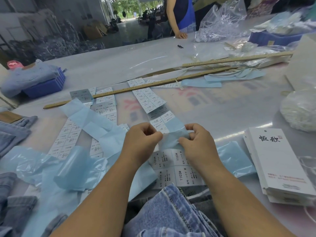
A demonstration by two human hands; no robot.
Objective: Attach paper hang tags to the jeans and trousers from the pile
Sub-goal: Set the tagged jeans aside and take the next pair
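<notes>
My left hand (142,139) and my right hand (196,142) both pinch a strip of light blue backing paper (172,134) with white size stickers, held just above the table. More sticker sheets (177,170) printed "1103#" lie beneath my hands. Blue jeans (172,214) lie at the front edge, under my forearms. A stack of white paper hang tags (278,161) sits to the right of my right hand. Folded jeans (12,132) lie at the left.
Crumpled blue backing paper (68,170) covers the near left. Two long wooden rulers (130,89) cross the table. A blue bin (44,84) stands far left, a white string bundle (299,112) at right. Another person (181,16) stands at the far side.
</notes>
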